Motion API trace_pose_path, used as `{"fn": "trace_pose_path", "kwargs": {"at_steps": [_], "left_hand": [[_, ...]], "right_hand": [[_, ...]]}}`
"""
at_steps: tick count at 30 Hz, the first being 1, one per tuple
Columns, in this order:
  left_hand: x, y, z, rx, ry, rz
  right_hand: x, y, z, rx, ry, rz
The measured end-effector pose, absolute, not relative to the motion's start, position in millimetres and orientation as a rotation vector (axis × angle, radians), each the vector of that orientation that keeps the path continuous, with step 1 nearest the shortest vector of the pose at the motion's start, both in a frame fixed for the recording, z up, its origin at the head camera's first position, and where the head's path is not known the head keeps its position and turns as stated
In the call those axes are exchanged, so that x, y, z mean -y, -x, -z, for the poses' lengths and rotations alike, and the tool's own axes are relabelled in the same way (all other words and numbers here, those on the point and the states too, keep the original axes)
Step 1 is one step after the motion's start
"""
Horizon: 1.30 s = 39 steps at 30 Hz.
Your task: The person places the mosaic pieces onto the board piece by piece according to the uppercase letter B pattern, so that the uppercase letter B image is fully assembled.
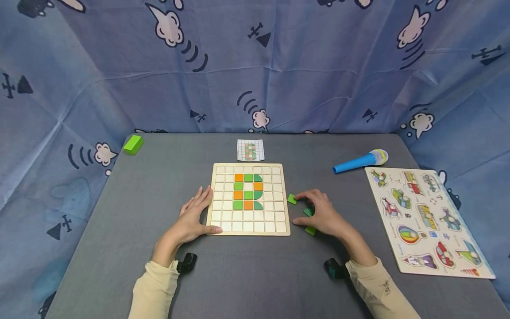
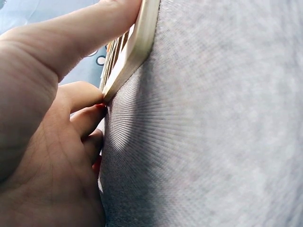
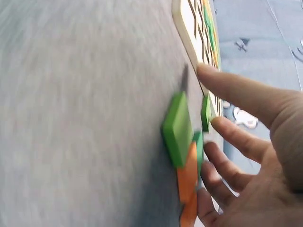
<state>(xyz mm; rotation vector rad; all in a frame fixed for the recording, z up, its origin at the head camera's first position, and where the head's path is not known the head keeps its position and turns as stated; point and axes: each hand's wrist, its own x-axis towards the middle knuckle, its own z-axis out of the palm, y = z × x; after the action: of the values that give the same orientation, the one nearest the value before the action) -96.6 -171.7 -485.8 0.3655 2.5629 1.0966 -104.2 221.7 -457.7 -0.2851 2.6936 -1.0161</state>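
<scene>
Sleeves [image 1: 155,288], grid board [image 1: 248,226], grey tabletop [image 1: 255,274], blue cloth [image 1: 303,57]

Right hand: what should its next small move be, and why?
Probably the right hand should pinch the light green tile nearest the board: its index fingertip is at that tile, its thumb stands apart, and the left hand touches the board's edge.

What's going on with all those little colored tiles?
A person's left hand touches a wooden grid board at its near left corner. The right hand is over some loose tiles beside the board. Green and orange tiles fill part of the grid, and a small pattern card lies behind it.
</scene>
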Motion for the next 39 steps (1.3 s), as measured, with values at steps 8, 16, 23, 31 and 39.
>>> {"fn": "trace_pose_path", "kwargs": {"at_steps": [8,16,23,31,39], "left_hand": [[172,96,486,-2.569,-0.380,-1.090],[172,96,485,-2.565,-0.376,-1.093],[171,96,484,-2.557,-0.359,-1.087],[172,96,485,-2.554,-0.354,-1.084],[172,96,485,-2.558,-0.366,-1.097]], "right_hand": [[-243,99,447,-2.643,0.312,0.911],[-257,95,441,-2.610,0.323,0.898],[-256,96,450,-2.695,0.309,0.904],[-249,98,453,-2.733,0.192,0.940],[-242,99,454,-2.785,0.168,0.945]]}}
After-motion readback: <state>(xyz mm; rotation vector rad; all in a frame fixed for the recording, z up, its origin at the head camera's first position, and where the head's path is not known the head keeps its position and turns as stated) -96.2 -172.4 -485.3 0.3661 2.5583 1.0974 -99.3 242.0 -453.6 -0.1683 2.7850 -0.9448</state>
